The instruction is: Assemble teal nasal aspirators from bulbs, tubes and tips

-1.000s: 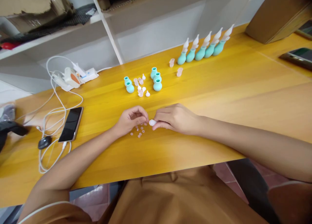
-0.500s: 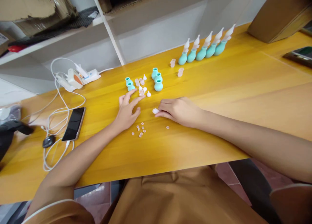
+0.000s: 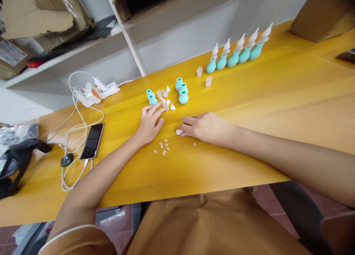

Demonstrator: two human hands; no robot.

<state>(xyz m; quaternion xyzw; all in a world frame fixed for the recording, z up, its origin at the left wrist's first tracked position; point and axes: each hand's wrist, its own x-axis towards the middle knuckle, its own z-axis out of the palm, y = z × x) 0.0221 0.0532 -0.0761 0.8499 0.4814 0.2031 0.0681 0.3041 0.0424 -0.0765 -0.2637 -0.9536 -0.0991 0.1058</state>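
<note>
My left hand (image 3: 149, 123) reaches out with its fingers apart. Its fingertips are at a small cluster of clear pinkish connectors (image 3: 165, 104) and white nozzle tips (image 3: 172, 107); whether they touch one I cannot tell. Two teal squeeze bulbs (image 3: 152, 100) stand just beyond that hand. My right hand (image 3: 201, 126) rests on the table with its fingers closed around a white nozzle tip (image 3: 179, 131), its rounded end poking out leftward. Between the forearms lie several small pinkish rings (image 3: 164, 147), and a single ring (image 3: 194, 144) is below my right hand.
Three open teal bulbs (image 3: 183, 97) stand mid-table. Farther back is a row of several assembled teal bulbs with white tips (image 3: 233, 59), near two loose connectors (image 3: 209, 81). A phone (image 3: 92, 141), cables and a power strip (image 3: 111, 88) lie at left; a cardboard box (image 3: 318, 16) stands back right.
The view has shifted a little, so the scene sits farther right. My left fingers have come closer to the connector cluster. The white tip in my right hand has turned slightly.
</note>
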